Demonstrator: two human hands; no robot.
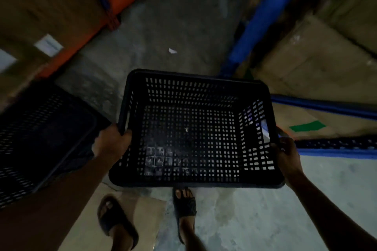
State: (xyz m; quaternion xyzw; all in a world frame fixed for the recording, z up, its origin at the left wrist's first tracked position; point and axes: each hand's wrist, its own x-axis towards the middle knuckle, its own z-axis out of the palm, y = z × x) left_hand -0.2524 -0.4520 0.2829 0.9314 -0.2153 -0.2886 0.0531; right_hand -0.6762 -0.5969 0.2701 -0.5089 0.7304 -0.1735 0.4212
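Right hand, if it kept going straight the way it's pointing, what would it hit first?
The black basket: the right hand grips its right rim, and the forearm aims inward at that side wall. Nothing shows between them, though depth is unclear.

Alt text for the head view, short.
A person's left hand and right hand grip a black slotted basket by its side rims above a concrete floor. A second basket lies at left; cardboard boxes flank the aisle.
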